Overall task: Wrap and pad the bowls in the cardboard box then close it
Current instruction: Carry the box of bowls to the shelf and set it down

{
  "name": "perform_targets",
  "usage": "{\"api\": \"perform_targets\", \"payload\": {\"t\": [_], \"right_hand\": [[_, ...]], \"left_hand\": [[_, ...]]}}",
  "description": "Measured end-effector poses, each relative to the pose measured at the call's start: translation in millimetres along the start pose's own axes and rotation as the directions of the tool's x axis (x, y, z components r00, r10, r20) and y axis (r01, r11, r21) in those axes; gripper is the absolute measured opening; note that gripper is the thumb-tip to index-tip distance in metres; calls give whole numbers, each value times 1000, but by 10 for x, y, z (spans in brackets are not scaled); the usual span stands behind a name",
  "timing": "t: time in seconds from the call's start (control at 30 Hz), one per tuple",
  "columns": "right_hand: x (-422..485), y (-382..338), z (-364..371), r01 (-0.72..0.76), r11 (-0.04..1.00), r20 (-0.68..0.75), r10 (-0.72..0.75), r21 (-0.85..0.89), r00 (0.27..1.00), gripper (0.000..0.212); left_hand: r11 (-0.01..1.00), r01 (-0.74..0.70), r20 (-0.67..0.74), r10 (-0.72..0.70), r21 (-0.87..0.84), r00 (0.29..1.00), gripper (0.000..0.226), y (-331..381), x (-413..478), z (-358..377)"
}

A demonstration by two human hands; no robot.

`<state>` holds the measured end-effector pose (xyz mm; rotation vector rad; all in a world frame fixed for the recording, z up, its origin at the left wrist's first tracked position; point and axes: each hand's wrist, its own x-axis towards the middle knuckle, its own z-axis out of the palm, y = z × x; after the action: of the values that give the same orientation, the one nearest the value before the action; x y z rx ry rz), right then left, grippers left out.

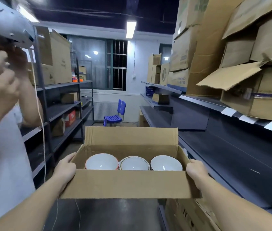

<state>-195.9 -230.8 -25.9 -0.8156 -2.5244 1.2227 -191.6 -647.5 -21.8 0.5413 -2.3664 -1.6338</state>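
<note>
Head view — left hand (65,170) and right hand (196,172) clasp the open cardboard box (128,184).

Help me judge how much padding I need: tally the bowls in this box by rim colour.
Orange-red rim: 1, the left bowl
Pale rim: 1, the middle bowl
Dark rim: 1, the right bowl
Total: 3 bowls, all bare, side by side in the cardboard box
</note>
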Motion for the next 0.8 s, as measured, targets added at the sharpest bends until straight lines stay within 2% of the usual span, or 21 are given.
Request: {"api": "perform_targets", "payload": {"t": [0.23, 0.57, 0.8], "right_hand": [[343, -103, 200, 2, 998, 13, -3, 57, 1000, 28], [1380, -295, 513, 67, 996, 82, -72, 60, 994, 42], [2148, -500, 740, 87, 992, 128, -99, 96, 987, 33]], "left_hand": [[997, 52, -3, -52, 59, 999, 60, -64, 464, 227], [997, 75, -66, -73, 30, 995, 65, 48, 1146, 790], [998, 68, -78, -69, -10, 995, 68, 193, 1579, 1064]]}}
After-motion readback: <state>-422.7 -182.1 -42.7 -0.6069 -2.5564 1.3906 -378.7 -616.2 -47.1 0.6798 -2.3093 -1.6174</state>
